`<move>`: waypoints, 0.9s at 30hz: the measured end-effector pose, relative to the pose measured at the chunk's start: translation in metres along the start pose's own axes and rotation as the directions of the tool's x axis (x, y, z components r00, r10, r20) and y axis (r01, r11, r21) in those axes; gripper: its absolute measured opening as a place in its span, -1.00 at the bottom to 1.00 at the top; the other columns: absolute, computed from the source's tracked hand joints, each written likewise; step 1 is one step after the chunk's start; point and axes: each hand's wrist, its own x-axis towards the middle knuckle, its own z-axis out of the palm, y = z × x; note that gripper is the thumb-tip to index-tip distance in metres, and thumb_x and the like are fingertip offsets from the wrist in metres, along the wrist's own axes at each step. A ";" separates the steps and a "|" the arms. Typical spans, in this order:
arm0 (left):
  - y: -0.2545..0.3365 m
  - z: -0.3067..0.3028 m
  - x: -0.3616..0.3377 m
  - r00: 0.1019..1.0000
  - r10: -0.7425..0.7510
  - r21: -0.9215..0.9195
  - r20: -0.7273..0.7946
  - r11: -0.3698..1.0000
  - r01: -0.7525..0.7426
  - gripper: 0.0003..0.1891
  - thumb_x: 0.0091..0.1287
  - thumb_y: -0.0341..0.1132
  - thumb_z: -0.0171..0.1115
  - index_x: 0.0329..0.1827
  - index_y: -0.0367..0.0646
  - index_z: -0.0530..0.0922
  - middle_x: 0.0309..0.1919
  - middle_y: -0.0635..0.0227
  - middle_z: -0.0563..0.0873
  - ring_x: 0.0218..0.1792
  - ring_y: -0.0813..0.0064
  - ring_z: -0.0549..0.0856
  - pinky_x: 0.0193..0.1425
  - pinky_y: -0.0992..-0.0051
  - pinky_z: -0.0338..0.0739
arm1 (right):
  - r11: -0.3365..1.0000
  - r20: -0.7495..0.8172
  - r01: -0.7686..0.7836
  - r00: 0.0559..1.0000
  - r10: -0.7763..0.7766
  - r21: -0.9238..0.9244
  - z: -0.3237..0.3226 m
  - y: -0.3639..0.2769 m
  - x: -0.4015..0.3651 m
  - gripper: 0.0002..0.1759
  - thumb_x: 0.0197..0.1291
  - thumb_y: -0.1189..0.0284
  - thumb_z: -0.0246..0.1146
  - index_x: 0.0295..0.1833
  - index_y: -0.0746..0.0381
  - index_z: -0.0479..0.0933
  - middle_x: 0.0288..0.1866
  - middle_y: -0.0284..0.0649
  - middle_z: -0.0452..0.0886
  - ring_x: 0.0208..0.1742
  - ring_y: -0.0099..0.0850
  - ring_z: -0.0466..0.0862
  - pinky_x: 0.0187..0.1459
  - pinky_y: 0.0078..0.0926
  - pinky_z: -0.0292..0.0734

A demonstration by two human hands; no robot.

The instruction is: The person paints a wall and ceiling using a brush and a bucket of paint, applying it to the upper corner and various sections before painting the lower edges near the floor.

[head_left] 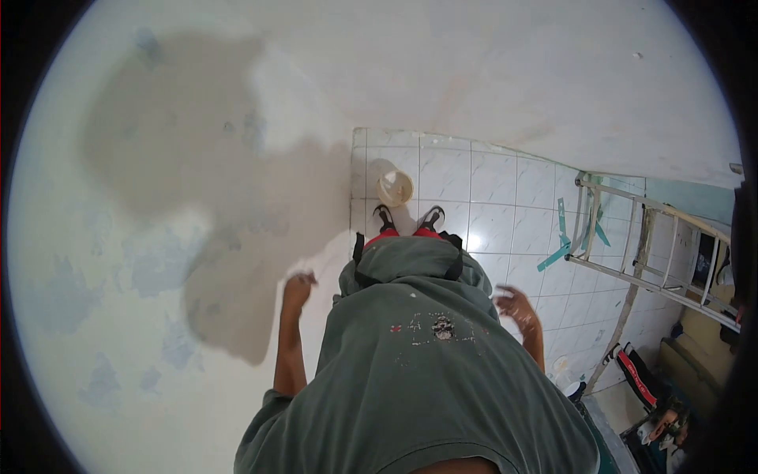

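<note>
My left hand (297,288) hangs beside the white wall (103,292) at the left, its fingers curled in; whether something lies inside them is hidden. On the other side of my body my right hand (516,306) is held out with fingers loosely bent and apart, nothing visible in it. White specks mark its skin. A cream-coloured bucket (401,188) stands on the floor just in front of my feet, apart from both hands. Some pale material shows inside it.
White tiles (493,186) cover the floor, with walls at left and ahead. A metal ladder (671,213) leans at the right, near strips of green tape (555,254). Shoes (659,426) and a white container (567,384) are at the lower right.
</note>
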 end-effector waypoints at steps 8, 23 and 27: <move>0.176 -0.040 0.009 0.849 0.487 -0.893 0.206 -0.263 0.367 -0.24 0.24 0.23 -0.33 0.10 -0.41 0.24 0.14 -0.09 0.28 0.21 -0.05 0.24 0.32 0.18 0.10 | 0.863 -0.126 0.345 0.901 -0.414 -0.369 0.054 -0.131 -0.003 -0.37 0.11 0.20 0.14 0.23 0.31 0.21 0.02 -0.02 0.46 -0.06 -0.33 0.50 -0.04 -0.45 0.39; 0.278 0.088 0.036 0.801 0.597 -0.984 -0.047 0.109 -0.139 -0.40 0.37 0.02 -0.35 0.31 -0.28 0.05 0.31 0.25 0.11 0.33 0.42 0.06 0.37 0.42 -0.13 | 0.727 0.113 0.684 0.719 -0.685 0.058 0.233 -0.217 0.051 -0.27 0.29 0.02 -0.37 0.36 0.31 -0.31 0.42 -0.08 -0.31 0.43 -0.26 -0.28 0.35 -0.42 -0.33; 0.279 0.108 0.072 0.903 0.316 -0.956 0.291 0.117 0.268 -0.38 0.37 0.05 -0.37 0.34 -0.23 -0.03 0.36 0.28 -0.02 0.37 0.41 -0.08 0.38 0.47 -0.23 | 0.839 -0.014 0.535 0.842 -0.539 -0.101 0.240 -0.199 0.103 -0.31 0.31 0.05 -0.37 0.36 0.30 -0.28 0.42 -0.11 -0.25 0.42 -0.30 -0.24 0.34 -0.43 -0.30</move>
